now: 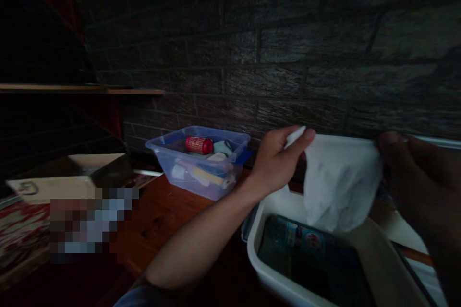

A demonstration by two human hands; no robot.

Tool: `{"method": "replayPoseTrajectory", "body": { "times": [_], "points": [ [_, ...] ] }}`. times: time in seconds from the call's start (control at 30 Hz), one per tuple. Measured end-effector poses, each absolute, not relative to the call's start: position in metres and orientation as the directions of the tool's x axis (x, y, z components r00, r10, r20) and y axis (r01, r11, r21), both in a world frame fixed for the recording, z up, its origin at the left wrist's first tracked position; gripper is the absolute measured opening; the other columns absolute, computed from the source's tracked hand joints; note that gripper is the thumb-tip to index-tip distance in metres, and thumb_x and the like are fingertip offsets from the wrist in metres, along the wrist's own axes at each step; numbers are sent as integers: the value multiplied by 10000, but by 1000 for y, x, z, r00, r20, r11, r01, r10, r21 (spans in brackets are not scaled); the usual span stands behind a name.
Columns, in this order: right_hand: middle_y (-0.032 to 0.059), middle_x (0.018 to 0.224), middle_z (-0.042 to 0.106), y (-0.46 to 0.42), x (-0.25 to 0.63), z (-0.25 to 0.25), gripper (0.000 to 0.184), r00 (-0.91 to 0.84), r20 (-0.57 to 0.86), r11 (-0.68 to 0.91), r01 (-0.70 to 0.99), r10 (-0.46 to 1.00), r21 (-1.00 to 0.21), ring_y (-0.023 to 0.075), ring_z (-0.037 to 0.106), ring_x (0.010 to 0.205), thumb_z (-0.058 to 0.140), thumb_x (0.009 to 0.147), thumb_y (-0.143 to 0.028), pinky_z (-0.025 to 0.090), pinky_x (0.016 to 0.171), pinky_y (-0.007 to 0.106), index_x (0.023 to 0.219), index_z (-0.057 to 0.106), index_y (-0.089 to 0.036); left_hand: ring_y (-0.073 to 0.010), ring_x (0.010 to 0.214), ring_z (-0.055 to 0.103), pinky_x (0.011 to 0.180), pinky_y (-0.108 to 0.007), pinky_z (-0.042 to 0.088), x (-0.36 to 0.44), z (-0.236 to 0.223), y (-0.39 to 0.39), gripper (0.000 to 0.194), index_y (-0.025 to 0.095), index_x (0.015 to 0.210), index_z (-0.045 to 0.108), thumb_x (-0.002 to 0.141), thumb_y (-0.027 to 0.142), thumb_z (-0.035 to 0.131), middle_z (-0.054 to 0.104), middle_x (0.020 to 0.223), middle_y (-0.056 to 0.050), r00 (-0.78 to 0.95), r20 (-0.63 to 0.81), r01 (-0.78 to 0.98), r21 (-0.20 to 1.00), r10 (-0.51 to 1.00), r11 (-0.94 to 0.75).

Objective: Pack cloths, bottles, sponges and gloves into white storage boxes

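A thin white cloth (340, 177) hangs stretched between my two hands, its top edge pulled nearly straight. Thumb and fingers of my left hand (283, 156) pinch its left corner. My right hand (408, 172), dark and partly in shadow, grips the right corner. The cloth's lower part hangs over a white plastic tub (257, 249), which stands below my hands. Inside the tub lies a dark item with a blue and red label (313, 242); its kind is hard to make out.
Left of my hands, a clear bluish plastic box (201, 172) on the wooden table (173, 206) holds a red can-like container (199, 145) and cloths. An open cardboard box (54, 187) is at far left. A shelf (79, 89) juts out above it. A dark brick wall (234, 57) stands behind.
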State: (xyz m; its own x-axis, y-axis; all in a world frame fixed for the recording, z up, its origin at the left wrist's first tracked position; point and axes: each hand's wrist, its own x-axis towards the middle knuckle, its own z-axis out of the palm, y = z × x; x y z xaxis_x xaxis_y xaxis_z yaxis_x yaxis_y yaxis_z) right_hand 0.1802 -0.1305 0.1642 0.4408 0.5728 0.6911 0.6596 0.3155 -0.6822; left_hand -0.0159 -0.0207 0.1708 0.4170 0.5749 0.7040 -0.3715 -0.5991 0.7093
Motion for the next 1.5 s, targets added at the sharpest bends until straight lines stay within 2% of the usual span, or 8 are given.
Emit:
{"method": "replayPoseTrajectory", "body": {
  "times": [0.1,0.23,0.53,0.7,0.87,1.07,1.33,1.5],
  "points": [
    [-28,519,444,-131,170,170,508,459,651,384,548,605,-743,89,393,436,624,920,-607,272,370,198,649,526,-189,-80,524,421,483,-225,287,-16,171,-18,410,170,653,552,943,445,643,513,596,41,398,670,-388,742,627,-546],
    [-28,548,470,-127,171,173,483,419,639,451,466,645,-761,105,439,467,593,945,-595,365,394,200,681,546,-194,-78,511,431,462,-218,283,-16,172,-15,392,161,649,591,949,407,642,562,592,23,382,642,-367,766,665,-528],
    [-24,600,485,-128,170,173,453,312,604,494,366,733,-789,112,453,531,547,985,-569,359,465,222,729,564,-195,-78,515,408,496,-226,292,-19,174,-23,462,173,602,520,953,449,638,449,546,42,424,614,-264,787,666,-558],
    [-16,646,502,-126,163,173,482,333,595,462,399,731,-792,107,428,571,540,978,-597,317,481,224,733,568,-183,-88,562,413,505,-219,288,-14,170,-30,341,171,856,726,950,485,632,492,607,30,550,586,-212,788,596,-579],
    [-5,664,519,-124,163,172,497,376,583,445,395,720,-804,124,467,604,535,969,-622,332,511,236,740,553,-182,-103,539,403,494,-223,308,-10,170,-33,471,170,1006,751,924,605,591,469,586,33,655,584,-391,805,480,-446],
    [-14,650,470,-121,165,169,507,362,618,447,453,698,-771,108,403,594,557,962,-612,287,504,236,711,531,-172,-117,695,531,648,-214,422,-8,169,-37,295,168,784,725,916,429,686,623,740,2,523,595,-221,786,610,-577],
    [-10,653,466,-124,170,170,512,451,595,426,425,665,-799,110,393,597,581,935,-633,271,501,237,720,553,-169,-70,489,336,460,-194,249,-11,168,-28,397,175,679,556,933,465,650,398,539,59,367,601,-268,799,710,-538],
    [-2,634,462,-125,171,171,515,472,647,405,518,600,-753,128,397,608,534,963,-620,280,506,250,711,569,-173,-67,453,292,443,-199,237,-11,173,-30,399,187,686,533,915,487,664,386,528,70,323,582,-305,810,746,-500]
  ]
}}
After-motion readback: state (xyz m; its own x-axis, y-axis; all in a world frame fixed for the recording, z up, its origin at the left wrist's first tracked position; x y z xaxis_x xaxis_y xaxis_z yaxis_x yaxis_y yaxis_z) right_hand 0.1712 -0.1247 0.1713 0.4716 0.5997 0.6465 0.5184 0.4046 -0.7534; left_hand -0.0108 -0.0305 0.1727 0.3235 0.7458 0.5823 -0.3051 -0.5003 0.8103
